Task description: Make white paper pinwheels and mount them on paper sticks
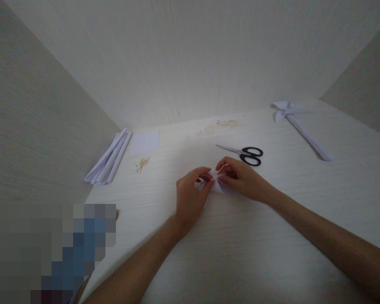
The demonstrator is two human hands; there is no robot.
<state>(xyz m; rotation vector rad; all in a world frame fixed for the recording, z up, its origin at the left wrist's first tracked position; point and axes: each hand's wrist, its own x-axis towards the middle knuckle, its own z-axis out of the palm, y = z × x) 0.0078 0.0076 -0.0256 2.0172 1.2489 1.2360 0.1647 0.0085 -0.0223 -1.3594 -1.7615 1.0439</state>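
Left hand (190, 192), fingers curled, pinches the left side of a small folded white paper piece (217, 183) on the worktop (240, 245). Right hand (242, 177) pinches its right side. Scissors (245, 154) lie just beyond the right hand.

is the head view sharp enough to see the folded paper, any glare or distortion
Head view: dim and soft, no glare; the folded paper between left hand and right hand shows little crease detail; wide-angle bending splays the walls; a pixelated block covers the lower left.
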